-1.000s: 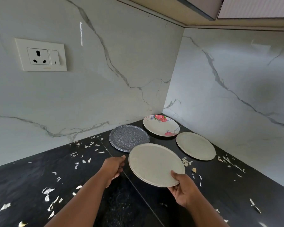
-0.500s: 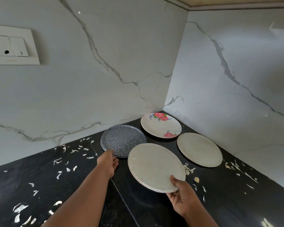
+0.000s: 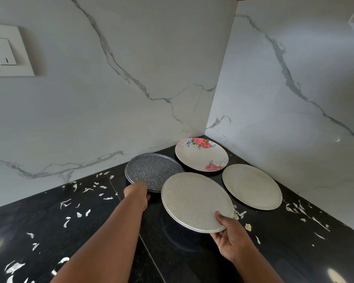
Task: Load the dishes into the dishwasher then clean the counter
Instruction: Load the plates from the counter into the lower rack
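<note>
**Corner counter: one plate lifted, second under the other hand**

We note the right hand [image 3: 231, 235] gripping the near rim of a beige speckled plate [image 3: 194, 203], thumb on top of the rim, fingers curled beneath. The plate is tilted and held off the black counter [image 3: 192, 260]; its shadow lies on the stone below. A second edge line shows along its lower left rim, so we may be looking at two stacked plates, but the view does not settle it.

Left of that grip, the left hand [image 3: 138, 194] sits at the near rim of the dark speckled plate [image 3: 152, 171]. We see only the back of the hand; the fingers are hidden under it, and we cannot tell whether they grasp the rim or merely touch it.

Beyond the right-hand grip, toward the wall corner, the floral plate [image 3: 200, 157] lies flat on the counter. To the right of the grip and a little farther off, another beige plate [image 3: 251, 185] lies flat, apart from the held one.

White scraps [image 3: 86, 213] are scattered over the counter left of both hands, and more [image 3: 294, 208] lie right of the held plate. A wall switch plate [image 3: 6, 52] sits high on the left marble wall.
</note>
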### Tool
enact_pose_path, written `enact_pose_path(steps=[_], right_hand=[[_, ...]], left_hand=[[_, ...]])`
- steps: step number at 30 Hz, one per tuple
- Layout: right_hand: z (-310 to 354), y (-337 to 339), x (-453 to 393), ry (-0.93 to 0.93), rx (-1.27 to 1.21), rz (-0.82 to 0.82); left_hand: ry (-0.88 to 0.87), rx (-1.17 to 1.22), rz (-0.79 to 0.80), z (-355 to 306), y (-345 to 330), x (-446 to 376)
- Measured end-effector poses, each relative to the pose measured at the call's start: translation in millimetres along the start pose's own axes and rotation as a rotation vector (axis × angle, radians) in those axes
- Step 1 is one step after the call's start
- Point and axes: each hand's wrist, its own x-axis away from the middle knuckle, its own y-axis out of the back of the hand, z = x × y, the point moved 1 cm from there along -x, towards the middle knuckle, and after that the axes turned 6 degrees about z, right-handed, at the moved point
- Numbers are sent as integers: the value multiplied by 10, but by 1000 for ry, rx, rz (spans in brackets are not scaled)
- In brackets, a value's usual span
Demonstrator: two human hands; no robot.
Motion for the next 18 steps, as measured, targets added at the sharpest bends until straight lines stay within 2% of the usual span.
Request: enact_pose_path(steps=[3,6,13,18], right_hand=[[10,0,70,7,4,-13],[5,5,196,30,-3,-15],[-19,130,732,73,-12,-39],[-52,441,1247,145,-58,-88]], left_hand=[[4,32,50,29,38,9],[25,129,30,27,138,137],[-16,156,3,95,470,545],[-54,150,160,315,441,880]])
